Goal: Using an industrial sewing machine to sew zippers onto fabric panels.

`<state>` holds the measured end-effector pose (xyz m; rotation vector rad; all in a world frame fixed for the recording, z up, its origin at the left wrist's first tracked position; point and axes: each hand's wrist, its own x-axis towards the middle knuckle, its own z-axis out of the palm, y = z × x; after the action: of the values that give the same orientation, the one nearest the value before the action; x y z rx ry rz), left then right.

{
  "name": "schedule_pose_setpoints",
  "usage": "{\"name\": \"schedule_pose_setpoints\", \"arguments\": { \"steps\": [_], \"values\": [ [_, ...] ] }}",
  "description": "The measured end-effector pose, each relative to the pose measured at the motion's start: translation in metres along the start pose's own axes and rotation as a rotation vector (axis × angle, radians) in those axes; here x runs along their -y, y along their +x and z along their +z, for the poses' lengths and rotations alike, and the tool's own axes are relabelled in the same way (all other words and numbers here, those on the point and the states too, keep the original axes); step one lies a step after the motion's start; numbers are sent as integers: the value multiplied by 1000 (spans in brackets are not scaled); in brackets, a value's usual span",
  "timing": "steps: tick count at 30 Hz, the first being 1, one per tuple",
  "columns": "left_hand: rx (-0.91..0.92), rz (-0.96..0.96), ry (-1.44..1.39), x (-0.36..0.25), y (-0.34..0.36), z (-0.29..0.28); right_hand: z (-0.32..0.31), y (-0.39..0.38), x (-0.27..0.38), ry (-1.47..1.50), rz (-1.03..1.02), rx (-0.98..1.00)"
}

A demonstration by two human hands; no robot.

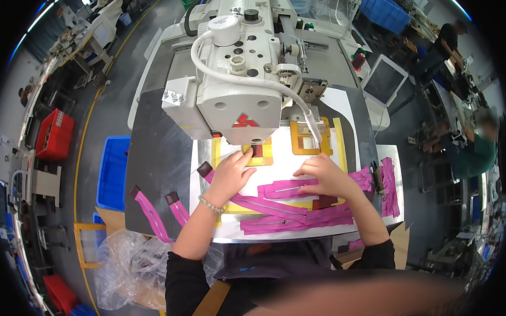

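My left hand [229,173], with a beaded bracelet at its wrist, reaches under the sewing machine head [234,97]. Its fingers are stretched out and apart, the fingertips at a dark red patch [258,151] inside a small yellow frame [268,157]. My right hand [325,176] is open just in front of a larger yellow clamp frame [294,138], its thumb near a magenta zipper [279,189]. More magenta zippers [297,220] lie across the white work plate, close to me. A zipper with a dark brown end tab [205,169] runs beneath my left wrist.
Two tabbed zippers [149,212] hang at the table's left edge. Further zippers [388,186] lie at the right. A blue bin [114,173] and clear plastic wrap [128,268] are at the left. A screen [385,80] stands right of the machine; people work farther off.
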<state>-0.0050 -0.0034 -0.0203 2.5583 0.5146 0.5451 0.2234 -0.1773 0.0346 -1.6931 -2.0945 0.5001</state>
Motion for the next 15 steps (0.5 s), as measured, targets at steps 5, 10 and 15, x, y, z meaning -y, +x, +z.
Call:
{"name": "schedule_pose_setpoints", "arguments": {
  "steps": [5, 10, 15],
  "values": [
    [-1, 1, -11, -1, -2, 2, 17, -28, 4, -43, 38, -38],
    [9, -4, -17, -2, -1, 2, 26, -34, 6, -59, 13, -184],
    [22, -22, -20, -1, -1, 0, 24, -29, 7, -40, -17, -230]
  ]
}}
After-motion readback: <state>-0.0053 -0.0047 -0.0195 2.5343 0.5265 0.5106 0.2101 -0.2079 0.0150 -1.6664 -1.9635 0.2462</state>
